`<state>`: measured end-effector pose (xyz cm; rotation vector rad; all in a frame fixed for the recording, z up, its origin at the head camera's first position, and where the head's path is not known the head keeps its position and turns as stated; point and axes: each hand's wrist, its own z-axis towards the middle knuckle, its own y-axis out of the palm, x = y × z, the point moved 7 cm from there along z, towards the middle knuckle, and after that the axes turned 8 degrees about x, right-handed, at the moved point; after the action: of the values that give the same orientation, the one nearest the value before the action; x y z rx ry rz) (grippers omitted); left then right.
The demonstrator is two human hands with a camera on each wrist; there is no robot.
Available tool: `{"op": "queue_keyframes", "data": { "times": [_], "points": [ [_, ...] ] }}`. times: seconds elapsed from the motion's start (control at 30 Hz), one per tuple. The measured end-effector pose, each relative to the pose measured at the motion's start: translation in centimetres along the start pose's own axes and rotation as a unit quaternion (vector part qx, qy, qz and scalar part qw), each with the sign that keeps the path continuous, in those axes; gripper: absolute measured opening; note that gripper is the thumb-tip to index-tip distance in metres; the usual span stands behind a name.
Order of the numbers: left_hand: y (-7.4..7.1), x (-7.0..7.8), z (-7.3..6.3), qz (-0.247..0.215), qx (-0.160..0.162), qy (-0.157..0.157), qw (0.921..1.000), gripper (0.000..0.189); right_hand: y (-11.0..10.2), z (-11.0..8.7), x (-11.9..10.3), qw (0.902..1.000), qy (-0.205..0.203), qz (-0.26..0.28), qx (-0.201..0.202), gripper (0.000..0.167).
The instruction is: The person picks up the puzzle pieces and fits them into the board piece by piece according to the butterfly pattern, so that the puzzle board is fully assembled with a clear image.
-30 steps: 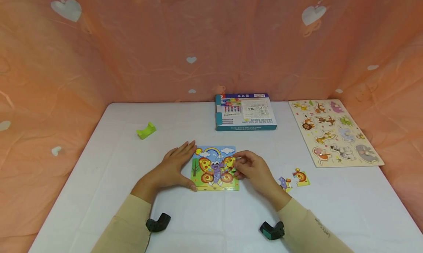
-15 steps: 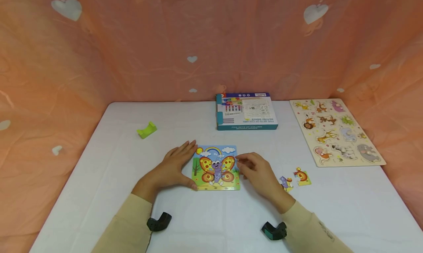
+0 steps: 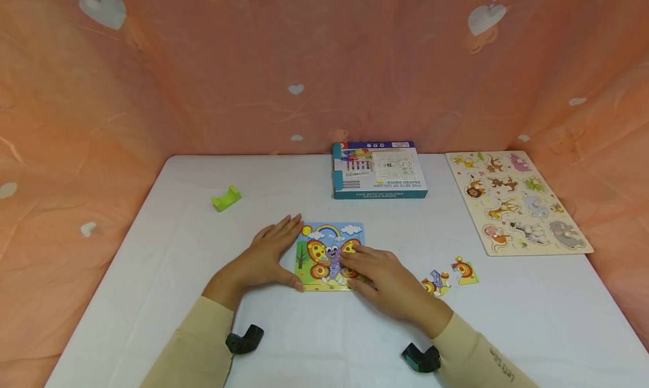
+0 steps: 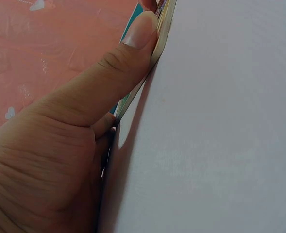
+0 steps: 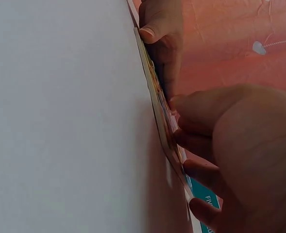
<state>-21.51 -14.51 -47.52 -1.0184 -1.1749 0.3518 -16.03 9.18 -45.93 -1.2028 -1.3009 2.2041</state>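
A square butterfly jigsaw puzzle (image 3: 324, 247) lies flat on the white table, its picture up. My left hand (image 3: 261, 261) rests along its left side with fingers spread; the thumb (image 4: 140, 31) touches the board's near left corner. Over the puzzle's right half lies my right hand (image 3: 385, 281), its fingers stretched across the picture and hiding much of the right wing. In the right wrist view, these fingertips (image 5: 181, 141) touch the puzzle's top face. Just right of that hand are loose puzzle pieces: one with an orange swirl (image 3: 464, 271), and purple and yellow ones (image 3: 437, 282) partly behind the wrist.
Behind the puzzle lies a flat teal and white box (image 3: 380, 171). A wooden animal peg board (image 3: 517, 203) covers the right back of the table. A small green curved block (image 3: 226, 199) sits at the left. An orange curtain (image 3: 324, 67) hangs behind the table.
My right hand has moved left, from the puzzle's right edge onto its face, and its bent fingers have straightened. More of the loose pieces now shows. The left hand has stayed put.
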Motion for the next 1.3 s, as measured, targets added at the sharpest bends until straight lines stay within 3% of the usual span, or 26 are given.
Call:
{"op": "queue_keyframes", "data": {
  "times": [0.27, 0.47, 0.67, 0.93, 1.17, 1.3],
  "points": [
    [0.1, -0.1, 0.0, -0.004, 0.0, 0.002, 1.0, 0.14, -0.1, -0.2, 1.0, 0.9959, 0.009, 0.089, 0.017, 0.039],
    [0.4, -0.3, 0.0, -0.002, -0.004, 0.001, 1.0, 0.139, -1.8, -0.8, 1.8, 0.9813, 0.031, 0.173, 0.079, 0.038],
    [0.3, -0.2, 0.0, -0.001, -0.004, -0.002, 1.0, 0.139, -3.8, -2.2, 3.6, 0.9528, 0.072, 0.272, 0.114, 0.037],
    [0.1, -0.1, 0.0, 0.001, -0.002, -0.001, 1.0, 0.139, -6.9, -4.1, 5.4, 0.9117, 0.069, 0.386, 0.123, 0.046],
    [0.1, -0.1, 0.0, 0.001, -0.003, -0.002, 1.0, 0.139, -9.3, -6.7, 7.7, 0.8589, 0.068, 0.484, 0.151, 0.063],
    [0.1, -0.1, 0.0, 0.002, -0.002, -0.003, 1.0, 0.14, -10.5, -7.9, 8.9, 0.839, 0.077, 0.505, 0.188, 0.064]
  ]
}}
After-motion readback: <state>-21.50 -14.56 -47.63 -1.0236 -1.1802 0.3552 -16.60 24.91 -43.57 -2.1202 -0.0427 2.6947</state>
